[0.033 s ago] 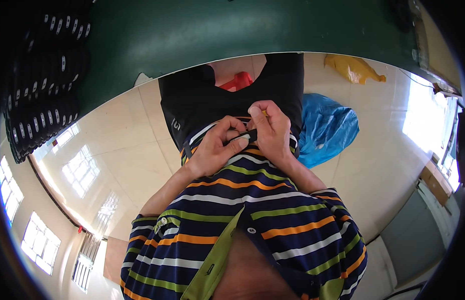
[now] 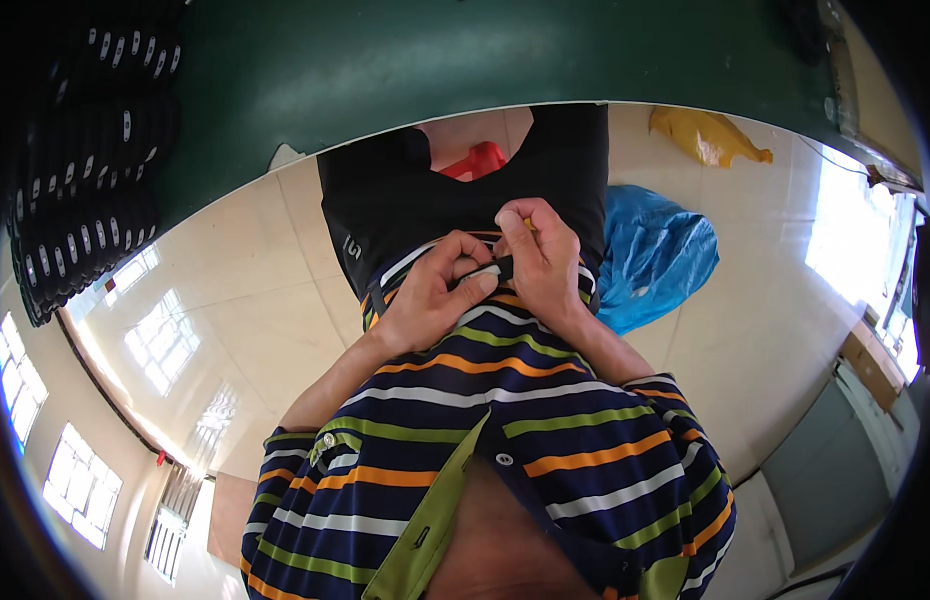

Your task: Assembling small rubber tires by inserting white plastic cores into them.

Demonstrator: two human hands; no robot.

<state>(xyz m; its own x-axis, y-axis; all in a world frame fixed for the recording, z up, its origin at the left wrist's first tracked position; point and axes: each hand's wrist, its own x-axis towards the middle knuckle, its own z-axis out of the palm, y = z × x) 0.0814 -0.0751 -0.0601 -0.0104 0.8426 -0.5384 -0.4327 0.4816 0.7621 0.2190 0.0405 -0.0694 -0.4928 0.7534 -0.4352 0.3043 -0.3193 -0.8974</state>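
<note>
Both hands meet over my lap, close against my striped shirt. Between the thumb and fingers of my left hand (image 2: 430, 295) is a small black strap-like piece (image 2: 505, 267) with a pale, shiny patch near the thumb tip. The far end of that piece reaches my right hand (image 2: 547, 265). My right hand is closed, thumb against bent forefinger, and a speck of yellow shows at the pinch. What that pinch holds is too small and too covered to name.
Ahead is a dark green table (image 2: 465, 60); stacked black pieces with small silvery tags (image 2: 85, 235) lie at its left end. On the floor to the right sit a crumpled blue plastic bag (image 2: 657, 260) and a yellow bag (image 2: 705, 138). Something red (image 2: 483, 158) shows between my knees.
</note>
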